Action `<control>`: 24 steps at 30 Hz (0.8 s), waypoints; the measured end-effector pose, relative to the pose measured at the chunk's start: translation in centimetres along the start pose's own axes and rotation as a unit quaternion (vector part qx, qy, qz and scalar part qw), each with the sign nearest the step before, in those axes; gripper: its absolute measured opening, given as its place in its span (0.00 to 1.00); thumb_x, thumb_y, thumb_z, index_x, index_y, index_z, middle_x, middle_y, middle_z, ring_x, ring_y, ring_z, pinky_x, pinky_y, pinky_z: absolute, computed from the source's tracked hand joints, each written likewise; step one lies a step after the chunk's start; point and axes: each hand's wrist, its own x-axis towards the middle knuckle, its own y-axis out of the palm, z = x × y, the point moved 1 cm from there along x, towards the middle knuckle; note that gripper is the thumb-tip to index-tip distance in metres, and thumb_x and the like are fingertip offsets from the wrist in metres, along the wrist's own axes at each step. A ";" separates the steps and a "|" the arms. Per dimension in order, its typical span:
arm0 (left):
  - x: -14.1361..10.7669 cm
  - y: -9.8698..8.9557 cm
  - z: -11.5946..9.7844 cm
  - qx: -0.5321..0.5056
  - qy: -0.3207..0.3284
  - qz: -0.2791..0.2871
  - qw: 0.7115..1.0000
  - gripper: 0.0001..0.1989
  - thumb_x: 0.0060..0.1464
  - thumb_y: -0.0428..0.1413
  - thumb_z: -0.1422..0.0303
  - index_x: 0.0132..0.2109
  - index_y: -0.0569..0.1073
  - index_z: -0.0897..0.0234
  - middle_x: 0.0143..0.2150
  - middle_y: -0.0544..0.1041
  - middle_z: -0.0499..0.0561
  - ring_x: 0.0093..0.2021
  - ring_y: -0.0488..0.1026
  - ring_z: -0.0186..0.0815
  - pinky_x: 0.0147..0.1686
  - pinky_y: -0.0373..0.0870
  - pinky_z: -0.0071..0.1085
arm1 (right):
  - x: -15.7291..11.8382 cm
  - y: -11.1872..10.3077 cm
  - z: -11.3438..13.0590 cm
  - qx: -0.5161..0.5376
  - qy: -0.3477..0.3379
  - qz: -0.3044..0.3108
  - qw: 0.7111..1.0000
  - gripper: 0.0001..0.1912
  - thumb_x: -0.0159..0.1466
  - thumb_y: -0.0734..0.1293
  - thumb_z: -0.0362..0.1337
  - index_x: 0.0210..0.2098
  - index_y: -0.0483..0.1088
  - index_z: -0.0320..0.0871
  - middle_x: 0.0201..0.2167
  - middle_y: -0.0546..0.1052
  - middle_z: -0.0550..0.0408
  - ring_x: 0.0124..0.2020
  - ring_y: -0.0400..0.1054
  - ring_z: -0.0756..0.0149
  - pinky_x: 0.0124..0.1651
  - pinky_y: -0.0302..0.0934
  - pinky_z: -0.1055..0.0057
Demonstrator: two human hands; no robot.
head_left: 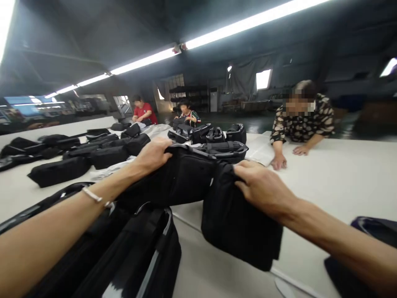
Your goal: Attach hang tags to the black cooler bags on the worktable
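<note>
A black fabric bag [189, 178] with grey piping along its top edge is held up in front of me. My left hand [154, 154] is closed on its upper left edge, thumb toward me. At the right, my right hand [263, 186] pinches the top of a hanging black fabric panel [238, 227], which looks joined to the bag; the join is partly in shadow. Below my left forearm lie more black bags [133, 248] with grey trim, close to the held one.
Several black bags [108, 155] lie across the white table [347, 178] on the left, and others [228, 151] sit beyond the held bag. A person in a patterned top [322, 116] leans on the table at right. Two people work farther back. A dark item [350, 265] lies at lower right.
</note>
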 end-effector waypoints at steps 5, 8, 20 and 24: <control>-5.0 2.9 4.0 0.098 -0.084 -0.006 0.992 0.05 0.60 0.48 0.71 0.39 0.69 0.65 0.41 0.73 0.57 0.49 0.69 0.50 0.45 0.69 0.39 | 1.3 6.7 8.8 0.020 -0.104 0.056 0.993 0.13 0.62 0.60 0.22 0.40 0.72 0.41 0.45 0.74 0.46 0.47 0.66 0.56 0.36 0.69 0.69; -3.4 4.2 3.9 0.102 -0.097 -0.012 0.990 0.05 0.60 0.49 0.69 0.41 0.69 0.62 0.42 0.73 0.57 0.48 0.70 0.50 0.39 0.70 0.38 | 1.7 11.6 12.8 0.022 -0.105 0.125 0.986 0.11 0.60 0.64 0.24 0.41 0.73 0.37 0.45 0.74 0.42 0.46 0.68 0.53 0.33 0.71 0.67; -5.6 14.0 3.2 0.027 0.009 0.208 0.978 0.04 0.54 0.57 0.67 0.38 0.74 0.58 0.37 0.78 0.53 0.42 0.75 0.47 0.36 0.70 0.35 | 11.4 8.4 -0.8 0.086 0.120 -0.100 0.984 0.12 0.69 0.60 0.38 0.43 0.75 0.45 0.48 0.76 0.50 0.54 0.64 0.57 0.55 0.62 0.63; -7.2 13.7 5.2 -0.043 -0.058 0.309 0.948 0.15 0.52 0.57 0.50 0.32 0.73 0.56 0.34 0.77 0.51 0.37 0.76 0.47 0.37 0.69 0.37 | 15.8 16.1 -8.4 0.104 0.174 -0.027 0.979 0.28 0.60 0.65 0.27 0.61 0.66 0.36 0.59 0.70 0.44 0.57 0.65 0.57 0.58 0.60 0.66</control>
